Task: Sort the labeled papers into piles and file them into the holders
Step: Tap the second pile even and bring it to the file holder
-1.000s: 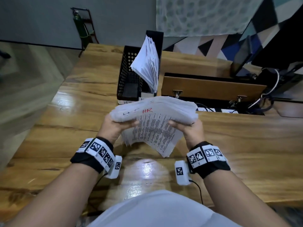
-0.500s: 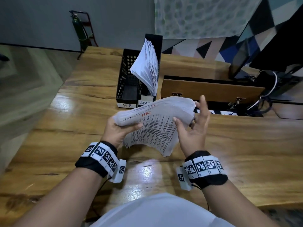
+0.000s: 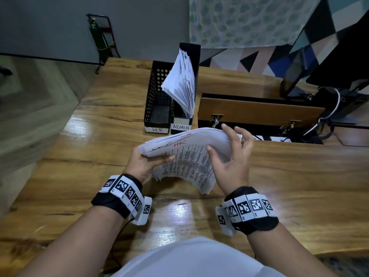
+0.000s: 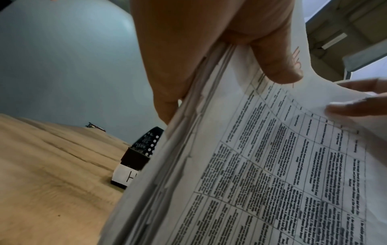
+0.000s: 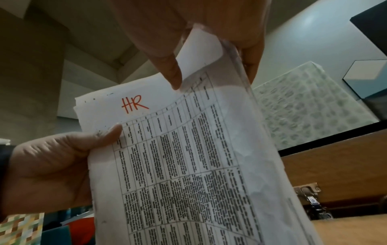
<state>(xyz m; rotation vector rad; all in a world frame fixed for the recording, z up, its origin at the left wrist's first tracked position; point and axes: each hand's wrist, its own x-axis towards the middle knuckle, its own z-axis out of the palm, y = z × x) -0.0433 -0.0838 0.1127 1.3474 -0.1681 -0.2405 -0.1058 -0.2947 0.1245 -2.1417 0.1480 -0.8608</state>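
Observation:
A thick stack of printed papers is held upright above the wooden desk, its front sheet marked "HR" in red. My left hand grips the stack's left edge, thumb on the front sheet. My right hand pinches the upper right corner, with the thumb on the front and the fingers over the top. Behind the stack stand two black holders: the HR holder shows no papers, and the ADMIN holder holds a fanned bundle of papers.
Right of the holders a wooden flap stands open over a cable hatch with wires. A dark monitor stands at the back right. The desk's left edge drops to the floor, where a green cylinder on a trolley stands.
My right hand let go of the stack's right side, spread its fingers, and now holds the upper right corner. The left hand kept its grip and the stack rose slightly toward the holders.

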